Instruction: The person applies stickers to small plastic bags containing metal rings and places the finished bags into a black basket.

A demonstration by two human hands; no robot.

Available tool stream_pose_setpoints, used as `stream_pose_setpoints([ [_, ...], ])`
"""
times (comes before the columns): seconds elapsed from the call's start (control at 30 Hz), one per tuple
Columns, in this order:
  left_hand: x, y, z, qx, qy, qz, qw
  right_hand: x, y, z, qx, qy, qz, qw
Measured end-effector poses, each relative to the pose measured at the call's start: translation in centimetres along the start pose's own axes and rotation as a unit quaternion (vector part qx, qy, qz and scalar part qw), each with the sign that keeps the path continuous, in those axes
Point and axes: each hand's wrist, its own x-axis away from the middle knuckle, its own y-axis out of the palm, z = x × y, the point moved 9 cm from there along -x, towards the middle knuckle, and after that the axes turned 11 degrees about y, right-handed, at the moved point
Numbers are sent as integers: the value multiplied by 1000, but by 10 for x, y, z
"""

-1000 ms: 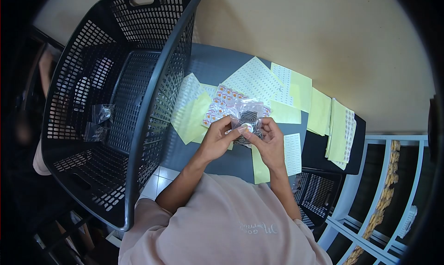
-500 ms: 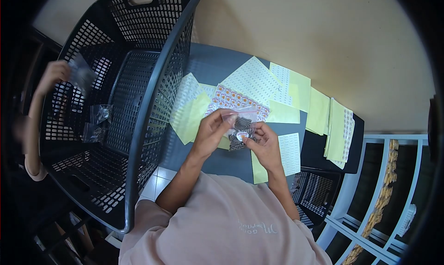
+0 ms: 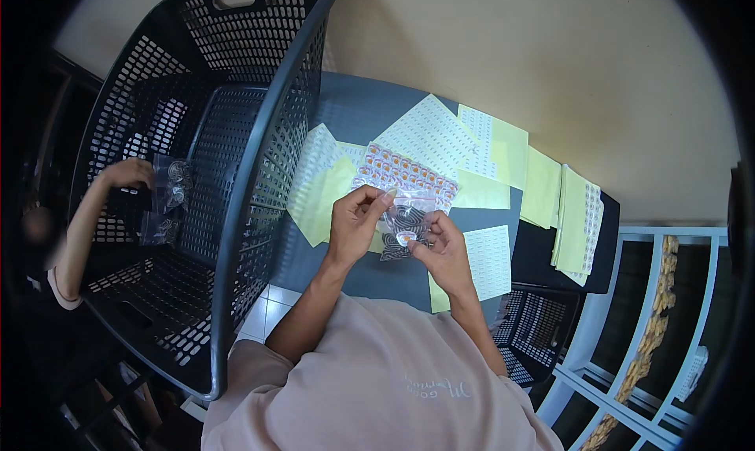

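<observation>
A clear zip bag (image 3: pixel 403 215) filled with dark, coiled pieces is held over the table in front of me. My left hand (image 3: pixel 358 224) pinches its upper left corner between thumb and fingers. Gripping the right side is my right hand (image 3: pixel 445 250), its thumb by a round white sticker (image 3: pixel 406 238) on the bag's front. Just behind the bag lies a sheet of round stickers (image 3: pixel 409 174) with orange centres. What exactly the dark pieces are cannot be made out.
A large black plastic crate (image 3: pixel 271 128) stands at left, with small filled bags (image 3: pixel 173 185) inside and a co-worker's hand (image 3: pixel 130 173) reaching in. Label sheets (image 3: pixel 432 136) and yellow backing papers (image 3: pixel 543 191) cover the table (image 3: pixel 354 93). A smaller black crate (image 3: pixel 535 329) sits lower right.
The bag has tipped and dropped slightly, its left corner still in my left hand. The co-worker's hand has moved down and right, and the bag it carried now rests in the crate.
</observation>
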Motion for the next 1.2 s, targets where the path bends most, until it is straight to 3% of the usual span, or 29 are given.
stream_pose_setpoints([
  [0.13, -2, 4, 9, -10, 21, -18, 1000, 4, 7, -7, 18, 41, -6, 999],
  [0.2, -2, 19, 10, 4, 19, -109, 994, 2, 3, -10, 9, 52, 5, 999],
  [0.23, -3, 18, 13, 3, 18, -110, 994, 2, -3, -16, 31, 28, 12, 999],
  [0.3, 3, 36, 17, -26, 18, -230, 973, 3, -11, -21, 52, 4, 22, 998],
  [0.47, 13, 49, 4, -9, 7, -302, 953, 6, -11, -13, 108, 20, -23, 994],
  [0.6, 17, 51, -3, 5, -23, -295, 955, 11, -1, -19, 145, -2, -28, 989],
  [0.8, 18, 53, 3, -37, 32, -298, 953, 13, -8, -10, 132, 4, 23, 991],
  [0.9, 16, 57, 2, -40, 28, -279, 959, 20, -15, -17, 140, 3, 60, 988],
  [1.0, 9, 54, 0, -12, 17, -190, 982, 28, -29, -13, 157, 9, 85, 984],
  [1.07, 10, 62, -4, -12, 16, -184, 983, 34, -40, -13, 84, -33, 95, 991],
  [1.2, 11, 78, -2, -29, 40, -178, 983, 52, -62, -17, 97, -23, 132, 986],
])
